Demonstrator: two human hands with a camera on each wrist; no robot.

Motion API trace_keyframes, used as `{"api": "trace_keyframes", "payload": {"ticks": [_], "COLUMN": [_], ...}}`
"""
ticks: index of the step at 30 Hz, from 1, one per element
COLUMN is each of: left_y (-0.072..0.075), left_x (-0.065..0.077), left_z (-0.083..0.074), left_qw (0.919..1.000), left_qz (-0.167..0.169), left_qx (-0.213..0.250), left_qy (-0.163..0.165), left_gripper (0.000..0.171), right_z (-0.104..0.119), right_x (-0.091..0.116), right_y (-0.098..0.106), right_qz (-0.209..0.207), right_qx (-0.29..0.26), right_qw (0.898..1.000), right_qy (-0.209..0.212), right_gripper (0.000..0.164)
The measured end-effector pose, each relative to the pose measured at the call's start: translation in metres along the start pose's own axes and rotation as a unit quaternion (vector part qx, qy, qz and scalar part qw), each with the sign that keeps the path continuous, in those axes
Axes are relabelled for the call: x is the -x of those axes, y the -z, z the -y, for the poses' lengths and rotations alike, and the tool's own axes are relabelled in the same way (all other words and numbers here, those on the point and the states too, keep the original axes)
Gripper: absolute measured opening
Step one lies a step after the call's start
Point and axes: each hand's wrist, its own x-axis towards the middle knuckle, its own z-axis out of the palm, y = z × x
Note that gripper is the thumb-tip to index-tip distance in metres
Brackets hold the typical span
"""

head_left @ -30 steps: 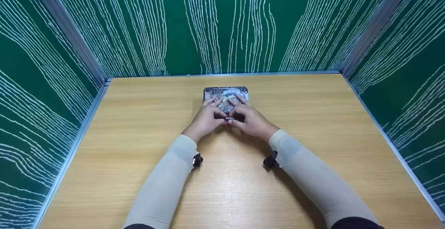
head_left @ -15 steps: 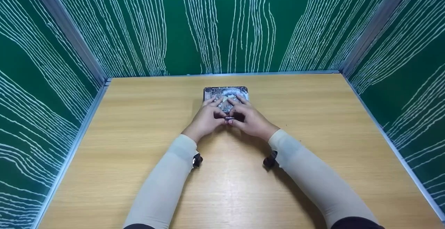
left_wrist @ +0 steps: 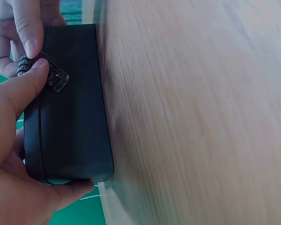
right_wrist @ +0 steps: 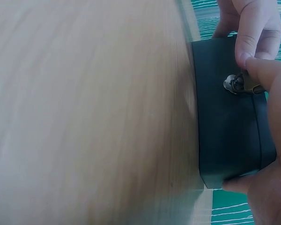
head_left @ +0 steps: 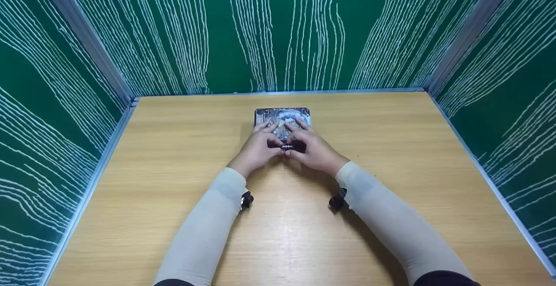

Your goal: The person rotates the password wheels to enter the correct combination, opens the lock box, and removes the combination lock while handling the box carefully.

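A black box with a picture-printed lid sits near the back of the table. A small combination padlock with ridged number dials hangs through the metal clasp on its front side. My left hand pinches one end of the padlock between thumb and forefinger, while its other fingers rest on the box. From the other side, my right hand pinches the padlock too, its remaining fingers spread over the lid. The shackle passes through the clasp in the right wrist view. The dial numbers are too small to read.
The wooden table extends around the box. Green panels with wavy white lines stand at the back and both sides, joined by grey metal posts. A small black camera is on the left wrist, another on the right.
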Motion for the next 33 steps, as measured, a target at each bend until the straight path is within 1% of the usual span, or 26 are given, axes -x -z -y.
{"api": "trace_keyframes", "payload": {"ticks": [4,10,21,25,33], "left_y": [-0.0005,-0.0001,-0.0004,-0.0008,-0.0017], "left_x": [0.0,-0.0002,-0.0003,-0.0004,-0.0022], "left_z": [-0.0006,-0.0008,-0.0004,0.0005,0.003], "left_qw": [1.0,1.0,0.9999,0.9999,1.0], "left_qz": [-0.001,0.0,0.0,-0.001,-0.002], "left_qx": [0.001,0.003,0.01,0.013,0.008], "left_qy": [0.0,0.005,0.007,0.008,-0.003], "left_gripper": [0.014,0.012,0.012,0.012,0.011], "right_z": [-0.0001,0.001,0.0028,0.0017,0.0003], "right_x": [0.0004,0.0008,0.001,0.0009,-0.0003], "right_y": [0.0007,0.0006,0.0011,0.0008,0.001], "right_qz": [0.001,0.007,0.009,0.008,0.008], "right_qx": [-0.002,-0.004,-0.011,-0.007,-0.003], "right_qw": [1.0,1.0,1.0,1.0,1.0], "right_qy": [0.003,-0.008,-0.019,-0.015,0.001], "right_gripper": [0.017,0.014,0.018,0.016,0.013]}}
